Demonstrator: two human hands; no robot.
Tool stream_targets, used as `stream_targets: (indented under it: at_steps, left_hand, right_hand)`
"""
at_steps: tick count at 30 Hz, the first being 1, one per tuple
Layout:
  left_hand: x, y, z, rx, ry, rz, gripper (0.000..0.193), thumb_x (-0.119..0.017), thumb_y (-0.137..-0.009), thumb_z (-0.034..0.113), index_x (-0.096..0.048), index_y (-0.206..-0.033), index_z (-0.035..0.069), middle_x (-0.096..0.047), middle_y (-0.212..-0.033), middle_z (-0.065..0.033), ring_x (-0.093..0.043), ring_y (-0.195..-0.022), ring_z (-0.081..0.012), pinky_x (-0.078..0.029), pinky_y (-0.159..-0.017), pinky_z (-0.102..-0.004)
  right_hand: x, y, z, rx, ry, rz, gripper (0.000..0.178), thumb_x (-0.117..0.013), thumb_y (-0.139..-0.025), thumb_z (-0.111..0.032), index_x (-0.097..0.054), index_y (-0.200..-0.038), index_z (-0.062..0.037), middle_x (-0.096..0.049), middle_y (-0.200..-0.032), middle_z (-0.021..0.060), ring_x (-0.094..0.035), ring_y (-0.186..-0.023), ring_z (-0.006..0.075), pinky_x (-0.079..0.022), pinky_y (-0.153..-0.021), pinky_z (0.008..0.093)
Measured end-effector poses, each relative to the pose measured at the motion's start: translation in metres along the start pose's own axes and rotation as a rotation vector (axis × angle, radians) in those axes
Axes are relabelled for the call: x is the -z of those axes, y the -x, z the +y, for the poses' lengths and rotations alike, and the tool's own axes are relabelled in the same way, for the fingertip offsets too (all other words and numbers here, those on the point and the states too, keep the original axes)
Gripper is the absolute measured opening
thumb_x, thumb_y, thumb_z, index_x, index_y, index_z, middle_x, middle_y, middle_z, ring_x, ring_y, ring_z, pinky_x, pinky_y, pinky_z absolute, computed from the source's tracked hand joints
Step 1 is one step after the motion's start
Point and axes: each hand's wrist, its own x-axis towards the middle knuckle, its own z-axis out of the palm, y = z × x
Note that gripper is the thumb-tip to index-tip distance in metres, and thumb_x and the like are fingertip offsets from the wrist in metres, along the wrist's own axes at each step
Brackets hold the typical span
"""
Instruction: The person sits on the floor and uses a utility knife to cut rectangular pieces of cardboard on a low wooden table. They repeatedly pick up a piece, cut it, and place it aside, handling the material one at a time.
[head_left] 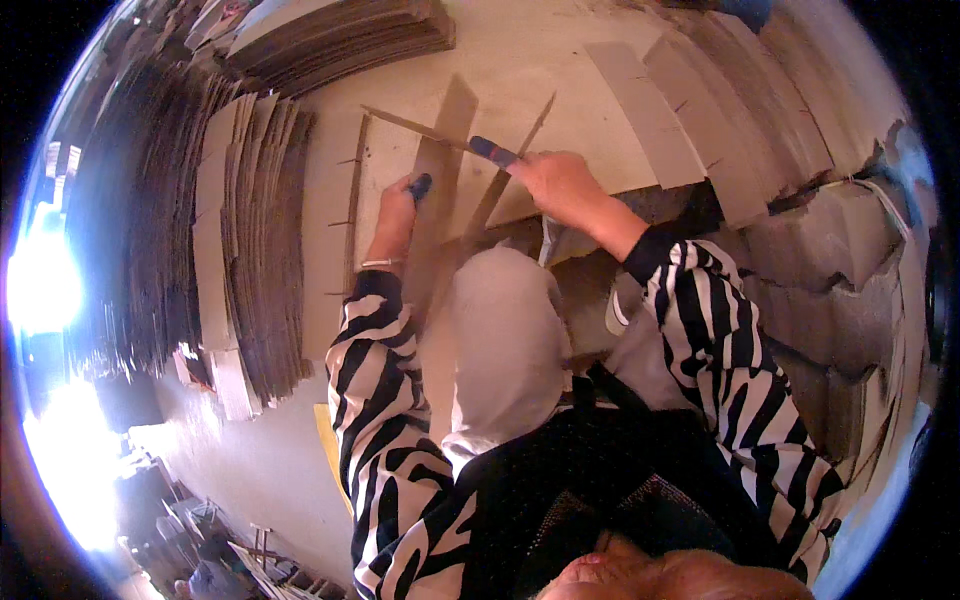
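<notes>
Both my hands work over slotted cardboard strips on a pale surface in front of my knees. My left hand (394, 218) is closed at the left edge of a long upright cardboard strip (440, 165), a dark blue covering on its fingertip. My right hand (565, 185) pinches a second strip (538, 122), seen nearly edge-on; dark blue covering wraps its extended fingers. A third thin strip (405, 123) slants from the upper left toward the right fingertips. The strips appear to cross between my hands; exactly how they join is hidden.
Tall stacks of cardboard strips (255, 230) stand at the left. Another pile (345, 45) lies at the far left. Slotted cardboard pieces (725, 125) are fanned out at the right, above more bundled cardboard (825, 230). My light-trousered knee (505, 340) is close below my hands.
</notes>
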Motion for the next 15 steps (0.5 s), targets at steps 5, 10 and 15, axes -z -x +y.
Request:
stream_targets:
  at_steps: [5, 10, 15]
  left_hand:
    - [-0.003, -0.011, 0.015, -0.131, -0.09, -0.016, 0.022, -0.055, -0.091, 0.013, -0.069, -0.103, 0.001, -0.065, -0.086, 0.0025, -0.055, -0.079, -0.0067, -0.045, -0.067, -0.0257]
    - [0.012, 0.001, 0.016, -0.247, -0.424, -0.254, 0.022, -0.055, -0.092, 0.015, -0.068, -0.105, 0.003, -0.065, -0.085, -0.0004, -0.055, -0.077, -0.0099, -0.044, -0.069, -0.0262]
    - [0.019, 0.044, 0.054, -0.181, -0.293, -0.171, 0.046, -0.056, -0.093, 0.023, -0.05, -0.134, 0.004, -0.067, -0.102, -0.0108, -0.059, -0.089, -0.0164, -0.047, -0.078, -0.0291]
  right_hand:
    - [0.028, 0.006, 0.003, -0.045, 0.043, -0.028, 0.04, -0.055, -0.077, -0.004, -0.056, -0.115, -0.0158, -0.061, -0.074, 0.0114, -0.062, -0.07, 0.0328, -0.049, -0.056, 0.0444]
    - [0.012, 0.003, 0.001, -0.098, 0.009, -0.19, 0.032, -0.057, -0.079, -0.008, -0.06, -0.109, -0.016, -0.064, -0.075, 0.0115, -0.064, -0.071, 0.0334, -0.049, -0.058, 0.046]
    - [0.011, -0.026, 0.008, -0.167, -0.063, -0.075, 0.025, -0.059, -0.078, -0.01, -0.063, -0.103, -0.0136, -0.067, -0.08, 0.0129, -0.067, -0.081, 0.0332, -0.051, -0.064, 0.0471]
